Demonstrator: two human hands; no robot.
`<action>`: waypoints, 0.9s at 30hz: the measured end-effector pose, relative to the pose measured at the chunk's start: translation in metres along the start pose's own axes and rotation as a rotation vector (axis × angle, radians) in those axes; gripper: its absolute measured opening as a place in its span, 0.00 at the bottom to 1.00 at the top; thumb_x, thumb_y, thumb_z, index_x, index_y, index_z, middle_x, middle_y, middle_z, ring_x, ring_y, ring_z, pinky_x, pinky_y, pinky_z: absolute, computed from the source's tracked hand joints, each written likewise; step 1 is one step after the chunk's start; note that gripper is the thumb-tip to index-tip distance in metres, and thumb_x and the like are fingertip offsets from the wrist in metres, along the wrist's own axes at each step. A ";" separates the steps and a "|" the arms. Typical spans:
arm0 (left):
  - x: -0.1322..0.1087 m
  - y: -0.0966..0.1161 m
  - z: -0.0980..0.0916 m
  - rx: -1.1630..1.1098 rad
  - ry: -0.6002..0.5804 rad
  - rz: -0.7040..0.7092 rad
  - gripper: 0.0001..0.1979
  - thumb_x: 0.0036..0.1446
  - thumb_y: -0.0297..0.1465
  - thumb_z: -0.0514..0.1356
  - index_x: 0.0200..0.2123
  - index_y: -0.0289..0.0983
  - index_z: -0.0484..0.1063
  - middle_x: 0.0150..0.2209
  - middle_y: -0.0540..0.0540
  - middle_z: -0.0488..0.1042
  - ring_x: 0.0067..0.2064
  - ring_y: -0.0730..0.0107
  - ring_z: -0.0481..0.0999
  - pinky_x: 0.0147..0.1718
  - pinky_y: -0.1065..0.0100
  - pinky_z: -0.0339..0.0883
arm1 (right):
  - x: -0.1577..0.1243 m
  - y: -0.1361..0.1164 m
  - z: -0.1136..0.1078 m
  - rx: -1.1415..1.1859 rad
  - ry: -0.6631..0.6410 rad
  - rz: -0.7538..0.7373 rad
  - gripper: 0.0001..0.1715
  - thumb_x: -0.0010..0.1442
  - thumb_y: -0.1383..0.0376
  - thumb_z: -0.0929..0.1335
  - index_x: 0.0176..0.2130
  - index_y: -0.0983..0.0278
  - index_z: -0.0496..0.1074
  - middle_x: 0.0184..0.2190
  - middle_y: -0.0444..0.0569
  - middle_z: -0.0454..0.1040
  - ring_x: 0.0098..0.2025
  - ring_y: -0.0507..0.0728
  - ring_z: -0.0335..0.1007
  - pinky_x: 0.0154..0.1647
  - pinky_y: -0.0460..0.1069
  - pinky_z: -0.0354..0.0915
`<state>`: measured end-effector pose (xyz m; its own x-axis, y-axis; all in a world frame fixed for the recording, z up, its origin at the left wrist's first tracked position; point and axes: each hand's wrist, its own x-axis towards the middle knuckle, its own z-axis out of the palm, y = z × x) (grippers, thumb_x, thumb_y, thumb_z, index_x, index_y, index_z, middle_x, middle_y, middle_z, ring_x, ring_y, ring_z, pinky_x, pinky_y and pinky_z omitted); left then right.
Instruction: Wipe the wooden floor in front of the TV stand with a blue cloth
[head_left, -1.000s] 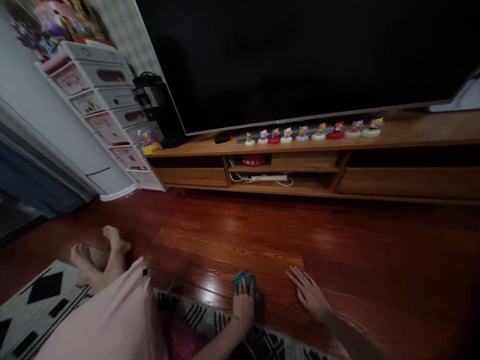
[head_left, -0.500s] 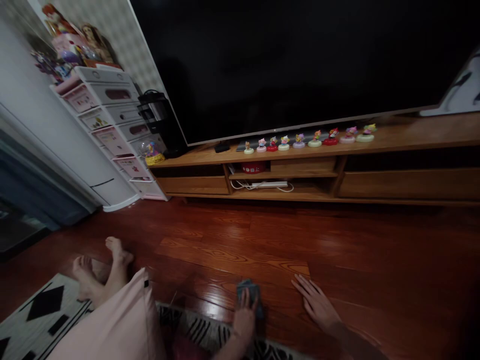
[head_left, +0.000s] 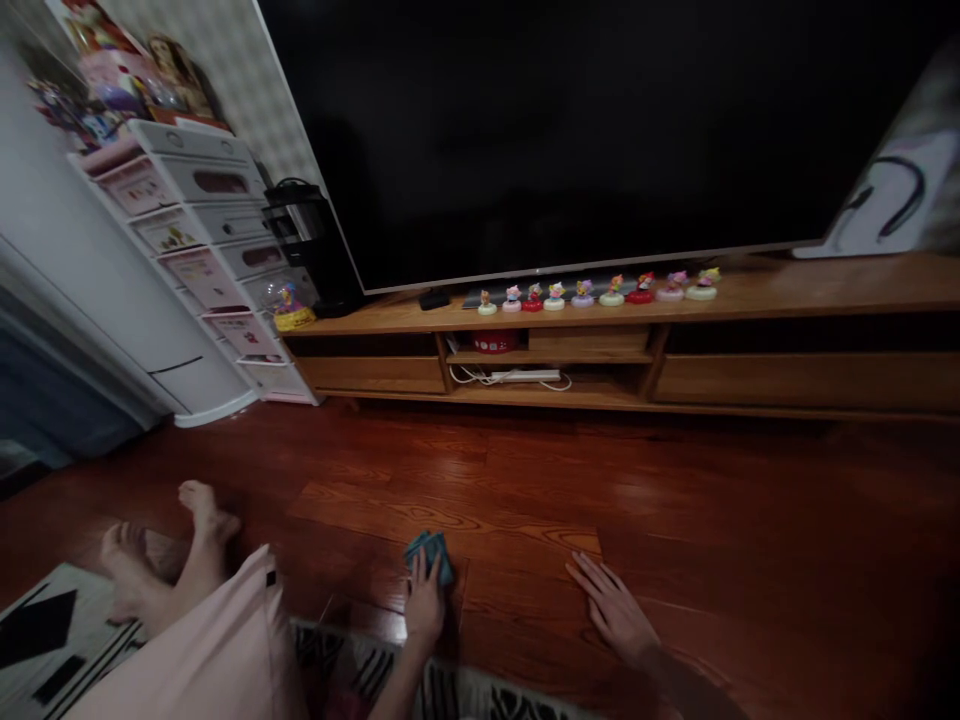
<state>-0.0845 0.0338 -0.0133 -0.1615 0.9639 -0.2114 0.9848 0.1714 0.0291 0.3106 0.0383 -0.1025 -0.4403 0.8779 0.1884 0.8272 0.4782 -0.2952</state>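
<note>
No writing can be read; the drawer unit's [head_left: 196, 215] labels are perhaps print, but too blurred.

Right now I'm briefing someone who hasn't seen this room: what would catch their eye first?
The huge dark TV fills the top of the view, with a row of small figurines along the wooden stand below it. Low down, the left hand presses a blue cloth onto the glossy red floor, and the right hand lies flat beside it.
</note>
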 end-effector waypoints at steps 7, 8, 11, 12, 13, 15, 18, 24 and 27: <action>-0.022 0.026 0.023 -0.018 -0.075 0.184 0.36 0.61 0.20 0.50 0.71 0.43 0.51 0.73 0.42 0.44 0.72 0.52 0.43 0.67 0.50 0.44 | 0.001 0.004 0.006 -0.040 0.034 -0.010 0.41 0.62 0.71 0.56 0.71 0.48 0.47 0.71 0.41 0.49 0.72 0.56 0.47 0.70 0.59 0.53; -0.029 0.042 0.028 -0.038 -0.096 0.293 0.35 0.62 0.22 0.50 0.71 0.45 0.51 0.73 0.43 0.43 0.72 0.51 0.41 0.68 0.48 0.43 | 0.001 0.004 0.006 -0.054 0.039 -0.019 0.42 0.62 0.72 0.56 0.71 0.49 0.47 0.71 0.41 0.50 0.72 0.56 0.47 0.70 0.59 0.53; -0.050 0.084 0.039 -0.081 -0.165 0.629 0.32 0.66 0.29 0.50 0.71 0.49 0.47 0.73 0.45 0.37 0.73 0.52 0.40 0.67 0.42 0.41 | 0.001 0.003 0.005 -0.095 0.046 -0.045 0.44 0.61 0.73 0.57 0.71 0.50 0.44 0.71 0.43 0.50 0.72 0.56 0.47 0.69 0.59 0.54; -0.054 0.094 0.040 -0.089 -0.178 0.710 0.32 0.67 0.31 0.51 0.71 0.50 0.47 0.73 0.45 0.36 0.73 0.52 0.40 0.67 0.41 0.40 | 0.001 0.003 0.004 -0.105 0.045 -0.049 0.45 0.61 0.73 0.57 0.72 0.50 0.43 0.71 0.43 0.50 0.72 0.56 0.47 0.69 0.59 0.54; -0.057 0.100 0.040 -0.097 -0.181 0.765 0.32 0.67 0.33 0.52 0.71 0.50 0.47 0.74 0.46 0.36 0.73 0.52 0.40 0.67 0.40 0.39 | 0.001 0.003 0.004 -0.112 0.042 -0.050 0.45 0.61 0.73 0.57 0.72 0.50 0.42 0.72 0.43 0.49 0.72 0.55 0.47 0.69 0.59 0.54; -0.053 0.100 0.035 -0.112 -0.178 0.793 0.32 0.66 0.34 0.53 0.71 0.51 0.48 0.74 0.47 0.37 0.73 0.53 0.41 0.67 0.39 0.37 | 0.001 0.002 0.003 -0.116 0.036 -0.045 0.45 0.61 0.73 0.57 0.71 0.50 0.42 0.72 0.42 0.48 0.72 0.55 0.47 0.69 0.59 0.53; -0.034 0.074 0.021 -0.113 -0.142 0.607 0.33 0.64 0.30 0.53 0.71 0.52 0.50 0.74 0.48 0.38 0.73 0.53 0.42 0.67 0.40 0.37 | 0.001 0.001 0.002 -0.104 0.027 -0.034 0.45 0.61 0.73 0.57 0.71 0.50 0.42 0.72 0.41 0.47 0.72 0.55 0.46 0.70 0.59 0.51; -0.005 -0.003 0.001 -0.030 -0.009 -0.031 0.34 0.63 0.23 0.49 0.71 0.47 0.50 0.73 0.44 0.42 0.72 0.53 0.43 0.66 0.41 0.45 | 0.001 -0.001 0.000 -0.091 0.009 -0.016 0.46 0.60 0.73 0.57 0.71 0.50 0.43 0.72 0.42 0.47 0.72 0.56 0.46 0.70 0.60 0.51; -0.010 -0.008 0.002 0.020 0.002 -0.130 0.33 0.64 0.23 0.47 0.71 0.45 0.50 0.73 0.41 0.44 0.72 0.51 0.46 0.65 0.41 0.47 | 0.001 -0.001 -0.001 -0.088 0.011 -0.021 0.45 0.61 0.73 0.57 0.71 0.50 0.43 0.72 0.42 0.48 0.72 0.56 0.46 0.71 0.60 0.50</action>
<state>-0.0909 0.0218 -0.0132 -0.2876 0.9344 -0.2103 0.9567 0.2904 -0.0181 0.3095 0.0384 -0.1014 -0.4543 0.8671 0.2043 0.8454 0.4919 -0.2080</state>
